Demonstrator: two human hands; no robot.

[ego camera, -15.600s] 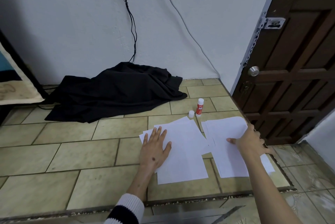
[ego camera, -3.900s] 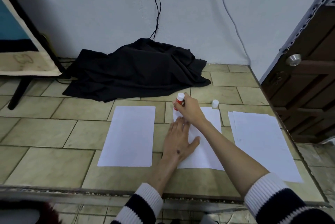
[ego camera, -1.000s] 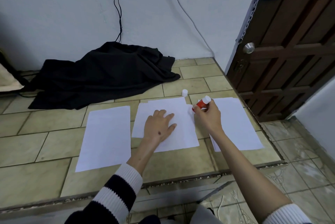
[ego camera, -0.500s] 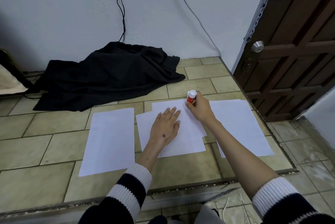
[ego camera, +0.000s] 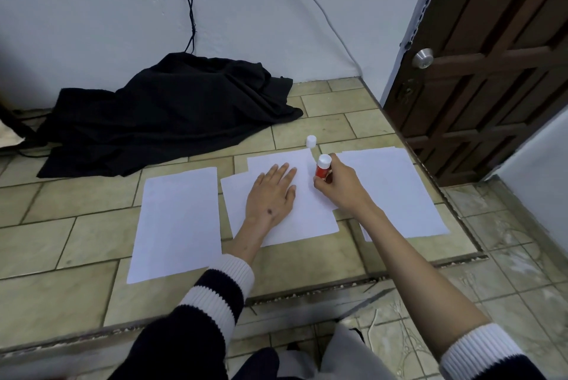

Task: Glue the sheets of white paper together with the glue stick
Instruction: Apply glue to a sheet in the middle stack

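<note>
Pressing middle sheets flat at frame centre: left hand, fingers straight.
Right hand grips glue stick, now lower on the sheets' right edge than 0.5 s ago; cap just above.

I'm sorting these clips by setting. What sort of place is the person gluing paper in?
Most likely a room in a home, with the person working on the floor: beige floor tiles, a panelled wooden door with a round metal knob, and a black cloth heaped against a plain white wall.
</note>
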